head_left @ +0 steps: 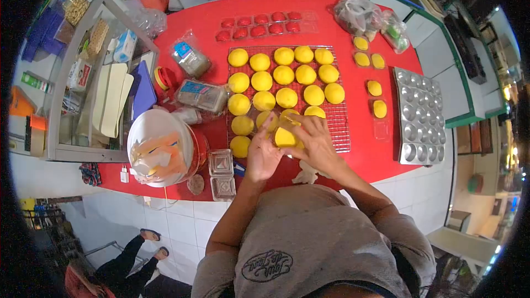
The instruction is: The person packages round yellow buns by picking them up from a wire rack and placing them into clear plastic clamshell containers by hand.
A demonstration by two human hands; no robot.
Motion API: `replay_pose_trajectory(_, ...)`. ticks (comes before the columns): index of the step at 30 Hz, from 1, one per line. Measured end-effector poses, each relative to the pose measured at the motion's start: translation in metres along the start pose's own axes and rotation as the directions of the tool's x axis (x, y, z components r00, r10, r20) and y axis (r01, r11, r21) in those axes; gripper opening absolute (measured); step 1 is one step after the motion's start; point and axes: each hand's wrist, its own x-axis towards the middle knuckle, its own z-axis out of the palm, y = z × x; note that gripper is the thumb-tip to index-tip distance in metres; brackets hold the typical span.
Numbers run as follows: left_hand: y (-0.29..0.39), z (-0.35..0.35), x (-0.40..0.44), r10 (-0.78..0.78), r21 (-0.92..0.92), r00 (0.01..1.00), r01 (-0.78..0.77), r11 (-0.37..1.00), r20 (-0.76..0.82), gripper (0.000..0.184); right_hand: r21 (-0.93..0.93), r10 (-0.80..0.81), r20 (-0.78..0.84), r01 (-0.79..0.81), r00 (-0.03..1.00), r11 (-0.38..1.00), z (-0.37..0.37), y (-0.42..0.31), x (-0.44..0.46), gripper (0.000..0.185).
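My left hand [264, 156] supports a small clear plastic box from its left side, with the thumb raised along it. Inside or just behind the clear plastic shows a yellow bun [285, 137]. My right hand [316, 142] grips the box's upper right part, fingers bent over the plastic; the box's outline is hard to make out. Rows of round yellow buns [286, 97] sit on a wire rack [341, 127] directly beyond both hands. Two joined empty clear boxes [222, 187] lie left of my left hand.
On the red table [187, 16] are a white bucket [160, 146], packs of plastic boxes [201, 96], a tray of red pieces [258, 26], boxed yellow buns [379, 108] and a metal muffin tin [420, 116]. A glass cabinet [102, 77] stands left. Another person's legs [124, 259] show lower left.
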Motion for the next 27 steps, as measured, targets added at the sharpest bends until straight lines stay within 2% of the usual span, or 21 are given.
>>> replay_pose_trajectory(4, -0.001, -0.009, 0.002, -0.027, -0.15, 0.997, 0.039, 0.988, 0.078, 0.052, 0.003, -0.103, -0.033, 0.103, 0.994, 0.995, 0.009, 0.004, -0.001, 0.042)
replay_pose_trajectory(9, -0.004, -0.009, 0.001, -0.017, -0.153, 0.997, 0.028, 0.988, 0.075, 0.048, -0.058, -0.128, -0.033, 0.126, 0.991, 0.99, 0.012, 0.005, -0.002, 0.027)
replay_pose_trajectory(14, -0.006, -0.01, 0.003, -0.029, -0.093, 0.998, 0.034, 0.995, 0.049, 0.049, -0.14, -0.088, 0.089, 0.1, 0.992, 0.985, 0.009, 0.003, -0.002, 0.03)
replay_pose_trajectory(20, -0.004, -0.008, 0.0, -0.012, -0.106, 0.991, 0.026, 0.994, 0.134, 0.049, -0.083, -0.117, 0.047, 0.121, 0.992, 0.989, 0.006, 0.001, 0.0, 0.036)
replay_pose_trajectory(25, -0.01, -0.017, 0.003, -0.031, -0.04, 0.994, 0.035, 0.999, 0.107, 0.048, -0.168, -0.137, 0.112, 0.155, 0.984, 0.974, 0.009, 0.006, -0.004, 0.041)
replay_pose_trajectory(27, -0.007, -0.018, 0.003, -0.028, -0.139, 0.988, 0.049, 0.989, 0.149, 0.048, -0.179, -0.134, 0.024, 0.136, 0.991, 0.974, 0.004, 0.0, -0.001, 0.039)
